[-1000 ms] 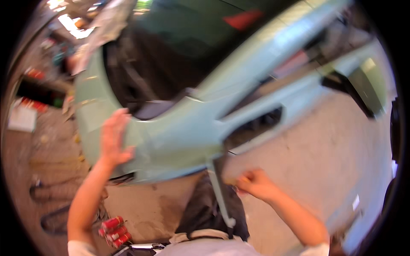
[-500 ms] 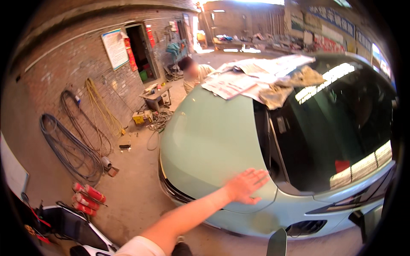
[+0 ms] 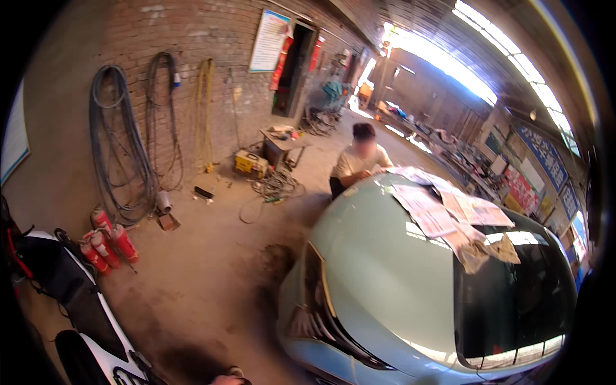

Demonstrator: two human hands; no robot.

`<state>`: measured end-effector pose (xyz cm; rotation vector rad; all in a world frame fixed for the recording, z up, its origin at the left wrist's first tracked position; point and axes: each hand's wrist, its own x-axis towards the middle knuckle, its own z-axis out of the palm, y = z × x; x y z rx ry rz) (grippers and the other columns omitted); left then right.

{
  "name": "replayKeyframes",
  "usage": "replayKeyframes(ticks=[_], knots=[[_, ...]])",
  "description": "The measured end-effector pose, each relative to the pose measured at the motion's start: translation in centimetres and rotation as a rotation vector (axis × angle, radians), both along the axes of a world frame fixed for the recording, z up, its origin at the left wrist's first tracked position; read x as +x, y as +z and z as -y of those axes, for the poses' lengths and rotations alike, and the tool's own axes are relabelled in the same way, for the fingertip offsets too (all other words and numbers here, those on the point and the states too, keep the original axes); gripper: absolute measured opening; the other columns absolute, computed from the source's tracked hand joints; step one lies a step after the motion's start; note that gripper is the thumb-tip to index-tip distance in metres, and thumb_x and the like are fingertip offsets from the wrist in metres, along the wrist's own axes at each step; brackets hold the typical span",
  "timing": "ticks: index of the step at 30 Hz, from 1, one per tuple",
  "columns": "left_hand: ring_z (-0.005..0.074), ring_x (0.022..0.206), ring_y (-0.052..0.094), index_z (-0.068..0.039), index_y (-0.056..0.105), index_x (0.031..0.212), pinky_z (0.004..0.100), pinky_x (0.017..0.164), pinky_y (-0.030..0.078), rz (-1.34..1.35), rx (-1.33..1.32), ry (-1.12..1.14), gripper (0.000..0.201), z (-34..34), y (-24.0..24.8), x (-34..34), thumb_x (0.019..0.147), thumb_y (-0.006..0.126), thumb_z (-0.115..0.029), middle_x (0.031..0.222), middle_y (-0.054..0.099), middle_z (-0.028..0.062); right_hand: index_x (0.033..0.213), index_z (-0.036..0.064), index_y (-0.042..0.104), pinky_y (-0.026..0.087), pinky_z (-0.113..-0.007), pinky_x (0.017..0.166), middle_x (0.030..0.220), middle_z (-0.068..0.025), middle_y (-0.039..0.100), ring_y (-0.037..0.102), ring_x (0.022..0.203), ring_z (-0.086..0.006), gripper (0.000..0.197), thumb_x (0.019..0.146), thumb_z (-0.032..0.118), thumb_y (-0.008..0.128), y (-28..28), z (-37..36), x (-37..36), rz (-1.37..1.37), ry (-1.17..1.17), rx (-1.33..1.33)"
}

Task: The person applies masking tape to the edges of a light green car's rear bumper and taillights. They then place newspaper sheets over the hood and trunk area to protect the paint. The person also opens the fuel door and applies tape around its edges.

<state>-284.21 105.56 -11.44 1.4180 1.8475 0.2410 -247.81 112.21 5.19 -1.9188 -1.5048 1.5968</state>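
Note:
At the lower edge, a small skin-coloured patch, seemingly my left hand (image 3: 226, 380), shows beside the tip of a shoe (image 3: 237, 371). Its fingers are cut off, so what it holds, if anything, is hidden. My right hand is out of view. The pale green car (image 3: 391, 256) stands to the right, its smooth bonnet facing me and its dark windscreen (image 3: 513, 308) at the far right. Printed paper sheets (image 3: 427, 212) and a crumpled brownish cloth (image 3: 473, 256) lie over the bonnet's far side and the windscreen edge. Neither hand is seen touching the car.
A co-worker (image 3: 360, 157) bends at the car's far side. Red fire extinguishers (image 3: 106, 247) and a black-and-white scooter (image 3: 83, 301) stand at left. Hoses (image 3: 115, 141) hang on the brick wall. A yellow case (image 3: 250, 163), a small table (image 3: 279, 144) and coiled cables (image 3: 276, 186) sit beyond.
My left hand was spread over the car's bonnet near the windscreen; it has left the car and dropped toward the lower edge. The view has swung left, showing more floor and wall.

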Motion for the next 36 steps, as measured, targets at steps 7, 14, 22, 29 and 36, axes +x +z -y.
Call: replayKeyframes(ticks=[7, 14, 22, 29, 36], knots=[[0.0327, 0.095, 0.067, -0.012, 0.069, 0.104, 0.0474, 0.083, 0.054, -0.307, -0.125, 0.447, 0.037, 5.2, 3.0, -19.4, 0.086, 0.059, -0.043, 0.098, 0.070, 0.0143, 0.101, 0.0079, 0.071, 0.053, -0.042, 0.073, 0.092, -0.0172, 0.070, 0.068, 0.084, -0.0334, 0.025, 0.090, 0.029, 0.062, 4.7, -9.8, -18.6, 0.154, 0.649, 0.269], [0.0298, 0.088, 0.069, -0.009, 0.068, 0.105, 0.0411, 0.077, 0.055, 0.071, 0.050, 0.837, 0.036, 4.3, -0.9, -19.8, 0.081, 0.069, -0.035, 0.090, 0.072, 0.0115, 0.090, 0.0101, 0.071, 0.051, -0.048, 0.070, 0.091, -0.0192, 0.069, 0.065, 0.079, -0.0385, 0.028, 0.086, 0.037, 0.064, -14.8, -19.7, -21.6, 0.483, 0.944, 0.157], [0.0295, 0.086, 0.068, -0.004, 0.067, 0.101, 0.0401, 0.076, 0.054, 0.238, -0.604, 1.078, 0.027, 12.9, -2.9, -27.5, 0.088, 0.063, -0.028, 0.091, 0.070, 0.0143, 0.090, 0.0014, 0.071, 0.050, -0.046, 0.068, 0.080, -0.0210, 0.067, 0.064, 0.074, -0.0329, 0.033, 0.082, 0.033, 0.069, -29.5, -34.2, -24.9, 0.367, 0.792, -0.201], [0.0283, 0.076, 0.069, -0.002, 0.069, 0.095, 0.0384, 0.069, 0.055, -0.109, -0.219, 1.336, 0.030, 6.5, -1.1, -46.0, 0.084, 0.065, -0.029, 0.081, 0.071, 0.0142, 0.083, 0.0127, 0.071, 0.055, -0.043, 0.070, 0.079, -0.0101, 0.071, 0.070, 0.078, -0.0302, 0.029, 0.089, 0.036, 0.056, -10.9, -43.9, -60.1, 0.536, 1.483, 0.338], [0.0235, 0.074, 0.069, 0.000, 0.070, 0.091, 0.0364, 0.068, 0.054, 0.153, 0.031, 1.346, 0.026, -10.8, -7.5, -56.9, 0.084, 0.067, -0.026, 0.080, 0.071, 0.0135, 0.084, 0.0112, 0.073, 0.054, -0.034, 0.071, 0.075, -0.0055, 0.071, 0.069, 0.072, -0.0207, 0.034, 0.090, 0.041, 0.056, -5.8, -53.3, -75.7, 0.389, 0.983, 0.174]])
